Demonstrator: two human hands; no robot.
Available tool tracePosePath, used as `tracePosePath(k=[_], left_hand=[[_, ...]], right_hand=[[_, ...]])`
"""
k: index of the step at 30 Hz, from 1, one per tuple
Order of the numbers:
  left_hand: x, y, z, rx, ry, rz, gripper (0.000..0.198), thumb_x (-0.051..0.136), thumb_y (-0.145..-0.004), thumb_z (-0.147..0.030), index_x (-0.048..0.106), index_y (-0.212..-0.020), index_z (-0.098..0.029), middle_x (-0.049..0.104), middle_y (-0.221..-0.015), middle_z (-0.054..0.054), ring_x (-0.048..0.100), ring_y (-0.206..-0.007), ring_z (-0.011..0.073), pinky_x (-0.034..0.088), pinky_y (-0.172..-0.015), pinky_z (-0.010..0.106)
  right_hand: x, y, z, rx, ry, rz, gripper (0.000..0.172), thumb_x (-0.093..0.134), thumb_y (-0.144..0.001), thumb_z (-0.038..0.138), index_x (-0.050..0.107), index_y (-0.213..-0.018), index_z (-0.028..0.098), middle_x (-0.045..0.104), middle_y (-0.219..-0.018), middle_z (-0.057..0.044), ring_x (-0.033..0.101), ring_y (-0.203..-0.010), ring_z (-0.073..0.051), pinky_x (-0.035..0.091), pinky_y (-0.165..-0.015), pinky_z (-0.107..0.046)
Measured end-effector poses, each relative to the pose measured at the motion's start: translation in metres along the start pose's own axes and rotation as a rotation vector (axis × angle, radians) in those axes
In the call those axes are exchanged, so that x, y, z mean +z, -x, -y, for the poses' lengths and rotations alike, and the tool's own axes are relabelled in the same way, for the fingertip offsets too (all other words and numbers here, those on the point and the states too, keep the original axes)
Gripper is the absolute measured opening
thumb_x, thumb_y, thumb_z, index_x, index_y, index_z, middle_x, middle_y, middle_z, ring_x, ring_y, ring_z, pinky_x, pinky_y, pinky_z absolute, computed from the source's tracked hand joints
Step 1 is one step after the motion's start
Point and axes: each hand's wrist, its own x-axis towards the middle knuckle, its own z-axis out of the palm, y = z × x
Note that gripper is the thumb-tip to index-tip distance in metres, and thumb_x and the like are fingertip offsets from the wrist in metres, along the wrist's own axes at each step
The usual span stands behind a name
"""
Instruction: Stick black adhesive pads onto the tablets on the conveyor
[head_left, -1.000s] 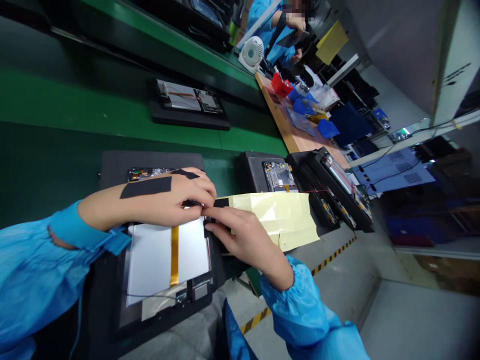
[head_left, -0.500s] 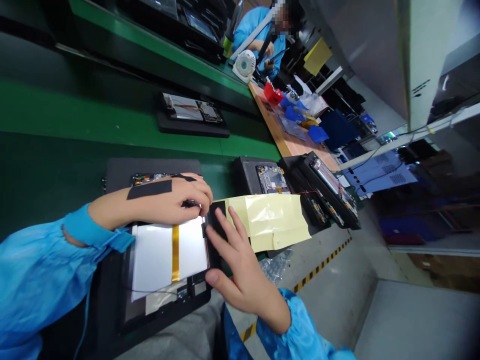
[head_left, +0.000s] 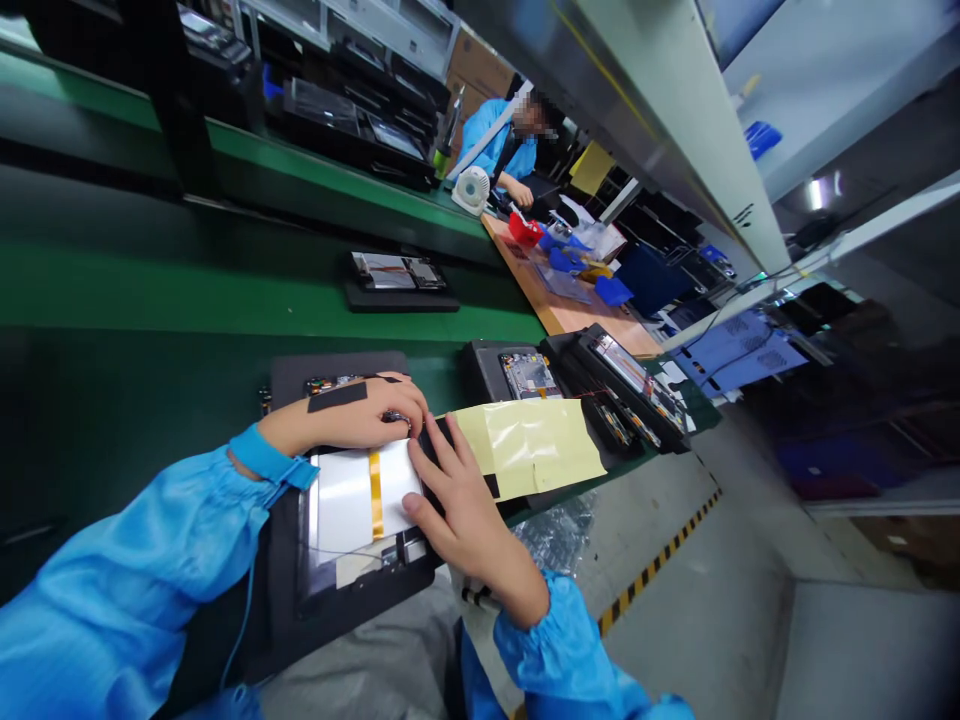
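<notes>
My left hand [head_left: 352,420] lies across the top edge of an opened tablet, its fingers curled on a small dark part [head_left: 394,417]. Black tape strips [head_left: 337,397] cling to the back of that hand. The tablet's white battery panel [head_left: 352,490] carries an amber tape strip [head_left: 376,495]. My right hand [head_left: 465,510] rests with spread fingers on a black tape piece [head_left: 437,440] at the tablet's edge. A yellow protective film [head_left: 529,450] lies beside it, partly under those fingers. A black jig [head_left: 289,590] holds the tablet.
A green conveyor belt [head_left: 225,300] runs past me carrying more tablets on black jigs, the nearest [head_left: 529,375] just beyond the film. Further along, a co-worker in a blue smock [head_left: 499,140] sits at a wooden bench [head_left: 555,290] with blue and red items.
My right hand has let go of the black tape and opened, its fingers now spread on the tablet's edge. The view has tilted and drawn back. My left hand stays on the tablet.
</notes>
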Motion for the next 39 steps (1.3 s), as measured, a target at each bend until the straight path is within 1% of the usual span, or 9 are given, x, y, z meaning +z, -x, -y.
tracePosePath(k=[12,16,19,22,25,29,34,37,39], left_hand=[[0.002,-0.002,0.005,-0.020,-0.044,-0.135,0.023,0.055,-0.092,-0.023,0.077,-0.084,-0.023,0.086,-0.109,0.003,0.078,-0.110,0.0212,0.055,-0.114,0.034],[-0.002,0.040,-0.010,-0.198,-0.170,-0.439,0.031,0.049,-0.104,-0.031,0.077,-0.118,-0.025,0.079,-0.136,0.008,0.061,-0.148,0.0291,0.032,-0.137,0.058],[0.040,0.101,-0.027,-0.527,-0.372,-0.821,0.048,0.050,-0.109,-0.040,0.057,-0.155,-0.027,0.063,-0.161,0.017,0.039,-0.166,0.0395,0.014,-0.138,0.076],[0.117,0.154,-0.035,-0.768,-0.379,-0.824,0.060,0.048,-0.111,-0.045,0.041,-0.170,-0.036,0.057,-0.168,0.017,0.042,-0.164,0.0452,0.031,-0.131,0.082],[0.172,0.175,-0.029,-0.789,-0.154,-0.804,0.061,0.047,-0.112,-0.045,0.040,-0.173,-0.040,0.045,-0.178,0.008,0.033,-0.169,0.0383,0.041,-0.132,0.069],[0.155,0.154,-0.032,-0.716,0.152,-1.091,0.045,0.051,-0.113,-0.052,0.071,-0.150,-0.039,0.049,-0.176,0.001,0.030,-0.171,0.0345,0.036,-0.136,0.059],[0.083,0.120,-0.016,-0.680,0.171,-1.369,0.047,0.040,-0.117,-0.051,0.070,-0.151,-0.037,0.053,-0.173,0.000,0.033,-0.170,0.0273,0.021,-0.142,0.054],[0.074,0.117,0.023,-0.706,0.068,-1.431,0.048,0.046,-0.115,-0.053,0.069,-0.151,-0.032,0.061,-0.165,0.007,0.038,-0.168,0.0307,0.022,-0.141,0.061],[0.082,0.119,0.050,-0.689,0.059,-1.409,0.045,0.054,-0.112,-0.054,0.072,-0.147,-0.032,0.066,-0.160,0.008,0.047,-0.163,0.0337,0.029,-0.139,0.064]], right_hand=[[0.012,0.004,-0.005,0.124,-0.138,-0.090,0.066,0.045,-0.115,0.060,0.052,-0.169,0.023,0.028,-0.185,-0.014,0.015,-0.176,-0.036,0.024,-0.139,-0.065],[0.023,0.017,-0.006,0.355,-0.430,-0.224,0.080,0.042,-0.109,0.078,0.060,-0.164,0.022,0.048,-0.176,-0.018,0.044,-0.166,-0.033,0.037,-0.136,-0.057],[0.036,0.013,-0.006,0.441,-0.491,-0.297,0.082,0.049,-0.103,0.085,0.079,-0.139,0.018,0.062,-0.163,-0.024,0.053,-0.159,-0.041,0.041,-0.131,-0.065],[0.054,0.005,-0.003,0.459,-0.521,-0.392,0.083,0.051,-0.099,0.088,0.082,-0.124,0.015,0.064,-0.159,-0.029,0.055,-0.156,-0.047,0.043,-0.127,-0.073],[0.067,0.007,0.007,0.519,-0.609,-0.554,0.077,0.067,-0.090,0.087,0.078,-0.122,0.019,0.064,-0.159,-0.025,0.058,-0.153,-0.046,0.051,-0.123,-0.066],[0.036,-0.002,0.024,0.617,-0.986,-0.557,0.066,0.085,-0.085,0.072,0.073,-0.127,0.023,0.083,-0.129,-0.015,0.080,-0.119,-0.034,0.066,-0.102,-0.044],[-0.049,-0.125,0.031,0.696,-1.144,-0.271,0.055,0.097,-0.077,0.059,0.076,-0.094,0.012,0.081,-0.086,-0.013,0.078,-0.073,-0.026,0.065,-0.068,-0.036],[-0.075,-0.243,0.022,0.657,-1.011,-0.348,0.036,0.075,-0.106,0.047,0.074,-0.121,0.014,0.079,-0.114,-0.009,0.078,-0.094,-0.022,0.068,-0.084,-0.040],[-0.082,-0.315,0.013,0.599,-0.877,-0.433,0.036,0.073,-0.109,0.041,0.070,-0.135,0.017,0.074,-0.132,-0.010,0.076,-0.110,-0.025,0.067,-0.094,-0.045]])
